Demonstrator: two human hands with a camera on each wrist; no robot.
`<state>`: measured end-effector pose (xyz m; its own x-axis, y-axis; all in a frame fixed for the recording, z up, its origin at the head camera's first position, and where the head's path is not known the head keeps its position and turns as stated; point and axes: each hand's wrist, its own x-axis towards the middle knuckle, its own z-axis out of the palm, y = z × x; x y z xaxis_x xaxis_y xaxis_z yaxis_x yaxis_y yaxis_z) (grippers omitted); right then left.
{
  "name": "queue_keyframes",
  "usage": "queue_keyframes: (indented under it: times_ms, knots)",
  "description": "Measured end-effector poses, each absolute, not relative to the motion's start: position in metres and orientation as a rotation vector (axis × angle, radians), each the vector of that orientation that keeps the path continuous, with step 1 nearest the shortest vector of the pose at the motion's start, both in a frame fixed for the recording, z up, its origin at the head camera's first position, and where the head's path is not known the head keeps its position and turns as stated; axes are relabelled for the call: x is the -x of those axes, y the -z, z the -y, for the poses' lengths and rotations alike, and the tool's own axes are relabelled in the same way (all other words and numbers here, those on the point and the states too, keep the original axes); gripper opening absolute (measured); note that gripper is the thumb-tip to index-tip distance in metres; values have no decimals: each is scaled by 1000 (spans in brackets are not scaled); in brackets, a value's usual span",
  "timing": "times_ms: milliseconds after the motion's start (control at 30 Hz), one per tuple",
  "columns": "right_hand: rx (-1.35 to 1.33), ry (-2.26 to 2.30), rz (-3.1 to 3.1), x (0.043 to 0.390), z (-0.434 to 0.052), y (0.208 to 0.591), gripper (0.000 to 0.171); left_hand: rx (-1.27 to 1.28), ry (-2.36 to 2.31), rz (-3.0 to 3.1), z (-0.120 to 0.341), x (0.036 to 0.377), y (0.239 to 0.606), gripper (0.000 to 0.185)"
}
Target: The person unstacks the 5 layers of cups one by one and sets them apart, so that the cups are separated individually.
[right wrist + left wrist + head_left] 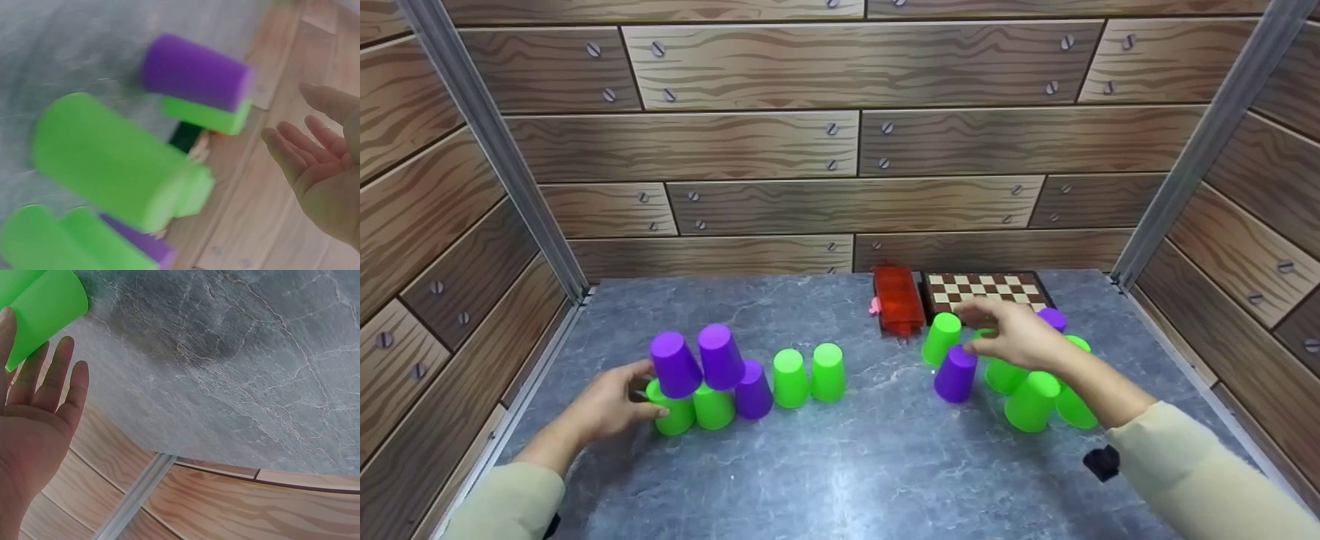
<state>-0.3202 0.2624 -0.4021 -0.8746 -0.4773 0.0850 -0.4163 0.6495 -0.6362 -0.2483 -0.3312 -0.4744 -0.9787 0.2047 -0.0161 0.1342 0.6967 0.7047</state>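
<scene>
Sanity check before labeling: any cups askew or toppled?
Yes. On the left, two purple cups tilt atop the green row by the left hand. Under the right hand, the right cluster leans in a disorderly heap.

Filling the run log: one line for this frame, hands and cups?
left hand: open, at green cup of left stack | right hand: open, above right cups | table: chessboard, red box at back

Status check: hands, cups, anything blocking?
Left hand open, beside the left cup stack. Right hand open, holding nothing, above the right cup cluster. Red box and chessboard behind, clear of the hands.
</scene>
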Motion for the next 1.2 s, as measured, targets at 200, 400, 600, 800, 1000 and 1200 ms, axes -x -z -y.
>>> queue_keyframes:
  times_ms: [200, 400, 600, 800, 1000, 1200]
  knots:
    - [887, 1070, -2809, 319, -212, 376, 51, -255, -1151, -2799, 330, 249, 474, 70]
    - [1049, 1232, -2708, 318, -132, 369, 51, -254, -1153, -2801, 330, 250, 474, 71]
    - [1091, 1404, -2617, 313, -51, 376, 49, -276, -1179, -2792, 330, 250, 473, 67]
    - [991, 1553, -2589, 304, 9, 397, 52, -303, -1194, -2791, 331, 251, 474, 60]
    - [855, 1632, -2565, 298, 46, 422, 64, -307, -1183, -2793, 332, 251, 476, 59]
    - [851, 1627, -2582, 297, 62, 439, 67, -299, -1196, -2793, 333, 250, 477, 61]
